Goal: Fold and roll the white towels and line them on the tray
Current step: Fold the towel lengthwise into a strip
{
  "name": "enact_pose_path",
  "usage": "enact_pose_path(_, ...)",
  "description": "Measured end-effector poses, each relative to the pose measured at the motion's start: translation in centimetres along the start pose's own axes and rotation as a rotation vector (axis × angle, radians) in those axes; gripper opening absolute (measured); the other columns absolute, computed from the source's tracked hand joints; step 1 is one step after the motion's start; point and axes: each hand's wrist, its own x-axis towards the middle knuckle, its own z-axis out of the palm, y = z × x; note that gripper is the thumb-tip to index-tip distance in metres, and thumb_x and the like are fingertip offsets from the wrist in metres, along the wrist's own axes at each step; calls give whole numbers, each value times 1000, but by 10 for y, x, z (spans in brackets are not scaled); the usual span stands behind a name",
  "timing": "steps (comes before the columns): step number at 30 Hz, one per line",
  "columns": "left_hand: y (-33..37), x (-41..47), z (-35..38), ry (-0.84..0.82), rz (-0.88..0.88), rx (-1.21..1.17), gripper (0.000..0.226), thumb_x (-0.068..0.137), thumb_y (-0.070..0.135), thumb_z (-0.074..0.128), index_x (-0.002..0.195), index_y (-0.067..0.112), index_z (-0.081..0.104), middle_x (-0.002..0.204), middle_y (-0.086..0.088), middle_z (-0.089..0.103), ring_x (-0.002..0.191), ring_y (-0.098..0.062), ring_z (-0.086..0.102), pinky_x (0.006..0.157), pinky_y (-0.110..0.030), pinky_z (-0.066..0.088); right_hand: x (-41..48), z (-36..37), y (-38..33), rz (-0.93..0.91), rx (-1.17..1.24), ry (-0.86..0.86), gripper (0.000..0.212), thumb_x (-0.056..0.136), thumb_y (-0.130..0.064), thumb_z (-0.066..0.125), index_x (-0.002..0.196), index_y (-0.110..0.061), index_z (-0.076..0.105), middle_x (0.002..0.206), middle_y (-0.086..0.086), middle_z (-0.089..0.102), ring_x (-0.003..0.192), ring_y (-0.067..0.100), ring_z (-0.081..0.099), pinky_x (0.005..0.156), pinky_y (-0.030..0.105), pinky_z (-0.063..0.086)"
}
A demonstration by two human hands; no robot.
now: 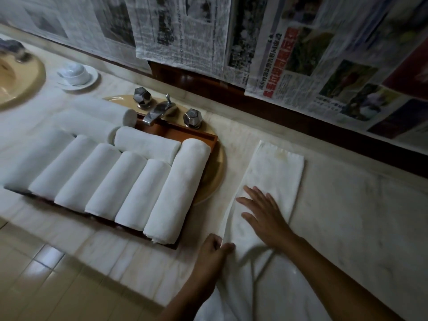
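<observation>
towel [274, 179] looks soft, light and floppy so it'll bunch easily, it's flat under the spread-fingered right hand [261, 216] while the left hand [213, 253] pinches its edge, I'd grab corners, tray [201, 135] sits further left

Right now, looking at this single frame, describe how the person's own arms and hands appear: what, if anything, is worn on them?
The left hand and the right hand are both bare: no gloves, and no ring, watch or bracelet that I can make out. Both forearms are uncovered down to the picture's bottom edge, so no sleeve shows. The dim light could hide small details.
</observation>
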Motion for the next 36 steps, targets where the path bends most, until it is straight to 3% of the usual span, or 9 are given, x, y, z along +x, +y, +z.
enact_pose_path(3, -3, -13, 0, -421, -267, -357, 35, 87, 10, 71, 121, 4, 69, 113, -22, 73, 104, -36, 72, 82, -41, 58, -1, -4, 0, 0, 4, 2, 51, 104, -55, 26, 149, -38, 43, 169, -9, 19, 157, 13, 5, 126, 47, 12)
enact_pose_path(5, -7, -24, -10, -548, -299, -345, 32, 88, 5, 69, 121, 2, 72, 119, -26, 71, 111, -41, 69, 88, -43, 58, -1, -4, 0, 2, 1, -16, 51, 104, -56, 24, 150, -40, 40, 169, -10, 16, 157, 11, 2, 126, 45, 9)
enact_pose_path(11, -52, -34, -35, -21, 13, 373, 14, 92, 37, 60, 96, 24, 63, 92, -4, 74, 85, -16, 70, 79, -34, 57, -2, 1, 3, -12, -31, 19, 49, 104, -53, 28, 151, -41, 39, 169, -11, 19, 157, 11, 7, 124, 42, 8)
enact_pose_path(14, -64, -46, -41, 218, 24, 337, 21, 100, 37, 58, 84, 24, 58, 72, -3, 72, 67, -12, 65, 60, -26, 47, -2, 2, 5, -19, -48, 25, 51, 104, -55, 26, 151, -41, 40, 168, -8, 22, 156, 14, 11, 124, 41, 9)
enact_pose_path(17, -73, -52, -41, 336, 66, 363, 24, 100, 37, 60, 82, 21, 58, 73, 1, 68, 72, -15, 62, 64, -31, 44, -2, 4, 6, -32, -54, 35, 54, 102, -56, 26, 150, -39, 44, 167, -7, 25, 156, 16, 16, 123, 46, 16)
enact_pose_path(26, -73, -55, -28, 442, 115, 484, 19, 102, 38, 55, 94, 21, 57, 89, 0, 66, 78, -16, 62, 64, -29, 47, -49, 26, -60, -136, -80, 128, 51, 99, -52, 42, 144, -30, 53, 162, 10, 36, 152, 31, 28, 118, 62, 28)
enact_pose_path(30, -71, -67, -35, 283, 22, 261, 14, 89, 31, 61, 97, 20, 62, 95, -2, 68, 86, -19, 67, 76, -38, 60, -75, 41, -66, -181, -191, 55, 61, 105, -59, 30, 161, -36, 22, 171, 1, 11, 158, 23, 10, 124, 56, 14)
enact_pose_path(33, -78, -85, -35, 59, -64, 73, 27, 75, 23, 59, 95, 9, 69, 94, -11, 71, 80, -21, 67, 76, -36, 58, -72, 34, -64, -187, -220, 28, 63, 105, -63, 21, 162, -38, 18, 172, 0, 9, 158, 21, 6, 124, 54, 13)
enact_pose_path(36, -95, -104, -41, 26, 5, 200, 24, 77, 16, 55, 90, 10, 74, 88, -7, 73, 77, -19, 69, 71, -33, 59, -72, 35, -62, -182, -208, 43, 61, 105, -62, 25, 161, -36, 24, 171, 1, 13, 158, 21, 11, 124, 55, 16)
